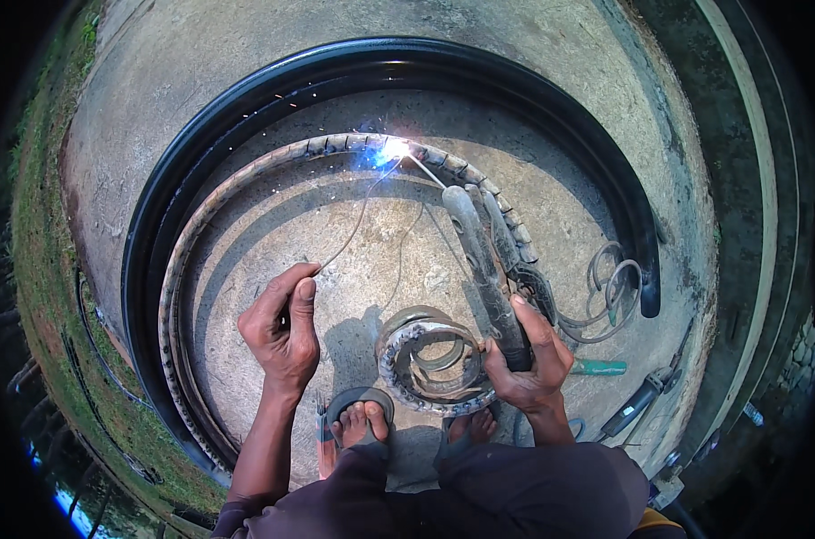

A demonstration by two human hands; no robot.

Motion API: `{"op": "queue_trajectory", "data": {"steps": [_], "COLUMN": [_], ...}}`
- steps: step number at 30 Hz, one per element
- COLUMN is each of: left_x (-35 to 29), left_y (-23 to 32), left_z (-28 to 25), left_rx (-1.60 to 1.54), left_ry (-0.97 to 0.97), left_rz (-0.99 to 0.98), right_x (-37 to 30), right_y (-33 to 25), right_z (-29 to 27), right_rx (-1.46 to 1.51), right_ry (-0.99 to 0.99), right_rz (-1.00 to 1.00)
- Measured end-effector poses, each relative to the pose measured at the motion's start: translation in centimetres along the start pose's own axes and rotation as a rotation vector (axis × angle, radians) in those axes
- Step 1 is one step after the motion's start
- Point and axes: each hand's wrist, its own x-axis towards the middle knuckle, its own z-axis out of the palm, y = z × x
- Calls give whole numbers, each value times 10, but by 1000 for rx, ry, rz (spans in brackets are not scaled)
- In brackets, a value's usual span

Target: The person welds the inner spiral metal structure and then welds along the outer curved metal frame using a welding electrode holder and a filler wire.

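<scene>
My right hand point(526, 359) grips a welding electrode holder point(481, 262) that reaches up and left to a bright blue-white arc point(391, 149). The arc sits on a curved, twisted metal band point(246, 184) lying on the concrete. My left hand point(284, 325) is closed on a thin wire point(353, 229) that runs up toward the arc. Between my hands, near my sandalled feet point(361, 422), lies a small coil of the same twisted metal point(425, 359).
A large black ring point(183, 171) curves around the metal band on the concrete slab point(210, 72). Loops of grey rod point(612, 289), a green-handled tool point(598, 367) and a dark tool point(639, 402) lie at the right. Grass point(52, 296) borders the slab on the left.
</scene>
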Motion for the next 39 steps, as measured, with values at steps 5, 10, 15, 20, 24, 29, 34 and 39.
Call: {"op": "queue_trajectory", "data": {"steps": [5,10,15,20,24,29,34,39], "left_x": [-7,1,5,-1,1,3,4,4], "left_y": [9,5,7,0,0,2,3,2], "left_z": [-7,-4,-4,-5,-3,-4,-2,-3], "left_rx": [-188,-80,-59,-20,-4,23,32,32], "left_ry": [74,67,63,47,57,62,57,50], "left_rz": [-107,-22,-24,-53,-35,-8,12,-16], "right_x": [-4,2,8,9,10,12,11,12], "right_y": [2,1,-3,-4,-4,-4,-2,-2], "right_z": [-1,2,3,5,6,8,9,10], "right_rx": [14,14,18,28,44,55,55,53], "right_ry": [21,28,18,10,-15,-18,-20,-12], "right_rz": [6,-15,-27,-37,4,5,20,16]}}
